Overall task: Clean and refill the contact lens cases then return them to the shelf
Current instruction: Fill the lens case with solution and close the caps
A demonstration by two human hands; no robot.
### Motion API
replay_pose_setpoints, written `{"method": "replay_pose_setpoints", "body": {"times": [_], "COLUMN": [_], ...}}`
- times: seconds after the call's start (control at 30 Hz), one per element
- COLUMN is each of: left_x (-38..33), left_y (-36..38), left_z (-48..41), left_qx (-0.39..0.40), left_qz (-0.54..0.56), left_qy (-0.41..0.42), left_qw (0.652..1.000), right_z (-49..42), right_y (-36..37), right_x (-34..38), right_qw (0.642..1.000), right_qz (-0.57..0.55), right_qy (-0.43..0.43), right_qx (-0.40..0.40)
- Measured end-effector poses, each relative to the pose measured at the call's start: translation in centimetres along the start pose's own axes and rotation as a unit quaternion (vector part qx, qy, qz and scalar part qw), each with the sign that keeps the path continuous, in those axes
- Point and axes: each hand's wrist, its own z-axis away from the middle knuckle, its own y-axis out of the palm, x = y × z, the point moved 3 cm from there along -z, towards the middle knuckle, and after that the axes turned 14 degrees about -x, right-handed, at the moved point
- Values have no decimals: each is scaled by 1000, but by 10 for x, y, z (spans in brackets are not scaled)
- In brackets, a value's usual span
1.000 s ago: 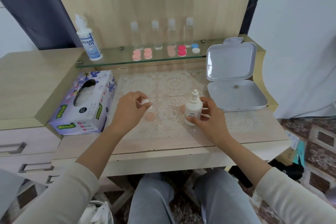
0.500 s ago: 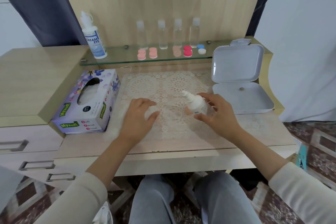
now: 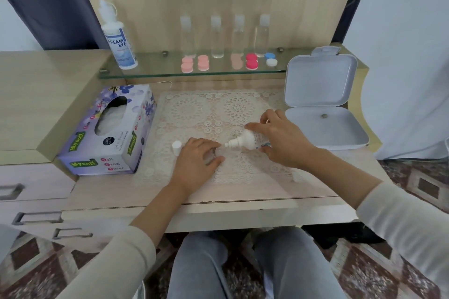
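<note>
My right hand (image 3: pixel 281 141) grips a small white dropper bottle (image 3: pixel 247 139), tilted so its uncapped nozzle points left and down. The nozzle tip sits just off the fingertips of my left hand (image 3: pixel 196 162), which lies on the lace mat (image 3: pixel 218 109). Its thumb and forefinger curl round a small contact lens case (image 3: pixel 215 153) that is mostly hidden. The bottle's white cap (image 3: pixel 177 147) lies on the mat just left of that hand. Several more lens cases stand on the glass shelf (image 3: pixel 158 73): pink (image 3: pixel 187 65), pink (image 3: pixel 203 62), beige (image 3: pixel 237 60), red (image 3: pixel 251 61) and blue-white (image 3: pixel 270 59).
A large solution bottle (image 3: pixel 119 39) stands at the shelf's left end, with several clear small bottles (image 3: pixel 217 36) behind the cases. A tissue box (image 3: pixel 109 131) lies left of the mat. An open white plastic box (image 3: pixel 323 114) sits at the right.
The bottle went from upright to tilted, nozzle towards my left hand. My left hand put the cap down on the mat and moved onto the case.
</note>
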Motion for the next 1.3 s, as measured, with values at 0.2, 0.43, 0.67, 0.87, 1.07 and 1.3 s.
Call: {"method": "replay_pose_setpoints", "body": {"times": [0.2, 0.43, 0.67, 0.87, 1.07, 1.3], "left_x": [5, 6, 5, 5, 5, 5], "left_y": [0, 0, -1, -1, -1, -1], "left_z": [-1, -1, -1, -1, -1, -1], "left_qx": [-4, -9, -16, -11, -9, -8], "left_qz": [33, 36, 41, 45, 47, 43], "left_qy": [-17, -21, -34, -40, -43, -39], "left_qw": [999, 999, 998, 998, 998, 998], "right_z": [-11, -24, -33, -36, -38, -37], "right_y": [-3, -10, -18, -21, -22, -21], "right_x": [7, 13, 19, 22, 24, 23], "right_qw": [997, 993, 987, 985, 984, 985], "right_qz": [49, 69, 80, 92, 98, 98], "right_qy": [-56, -93, -131, -136, -140, -133], "right_qx": [20, 29, 45, 48, 46, 43]}}
